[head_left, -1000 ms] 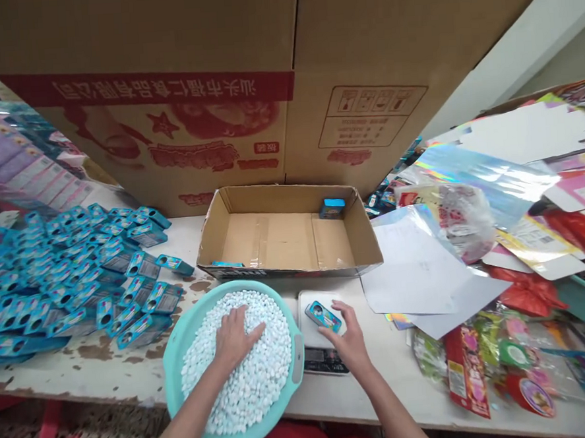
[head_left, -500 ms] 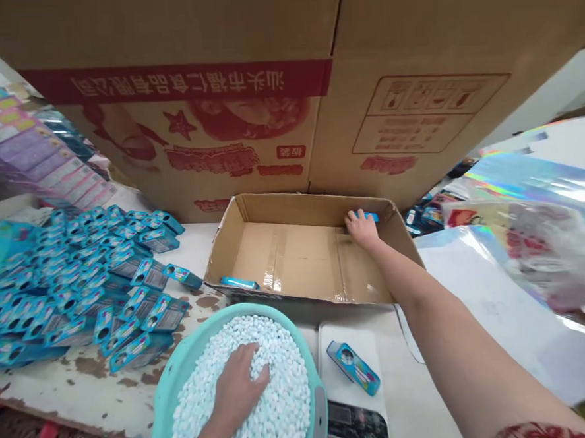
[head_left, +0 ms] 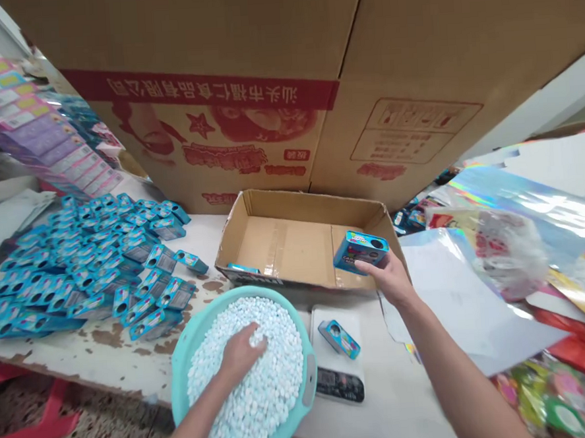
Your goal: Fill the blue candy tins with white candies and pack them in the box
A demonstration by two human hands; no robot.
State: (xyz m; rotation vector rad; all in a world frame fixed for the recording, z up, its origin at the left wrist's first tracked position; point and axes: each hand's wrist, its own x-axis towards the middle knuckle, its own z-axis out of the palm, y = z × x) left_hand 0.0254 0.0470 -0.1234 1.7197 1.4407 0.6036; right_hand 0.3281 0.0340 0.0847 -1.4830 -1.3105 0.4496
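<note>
My right hand (head_left: 392,275) is closed on a blue candy box (head_left: 361,249), held above the right end of a shallow cardboard tray (head_left: 298,244). Another blue box lies in that tray's near left corner. My left hand (head_left: 242,354) rests in small white and pale blue candies (head_left: 264,406) that fill a turquoise basin (head_left: 179,368); its fingertips are partly sunk among them, and whether they hold any is hidden. Right of the basin, one blue box (head_left: 339,339) lies on a white scale (head_left: 339,381).
Many blue boxes (head_left: 101,250) spread over the worn white table (head_left: 127,364) at the left. A large cardboard carton (head_left: 262,49) stands behind the tray. Plastic bags (head_left: 509,245) and shiny film sheets lie at the right. Pink boxes are stacked at the far left.
My right hand has come up and toward me from the tray's far right corner, with the blue box in it. My left hand stays in the candies. The view has shifted slightly.
</note>
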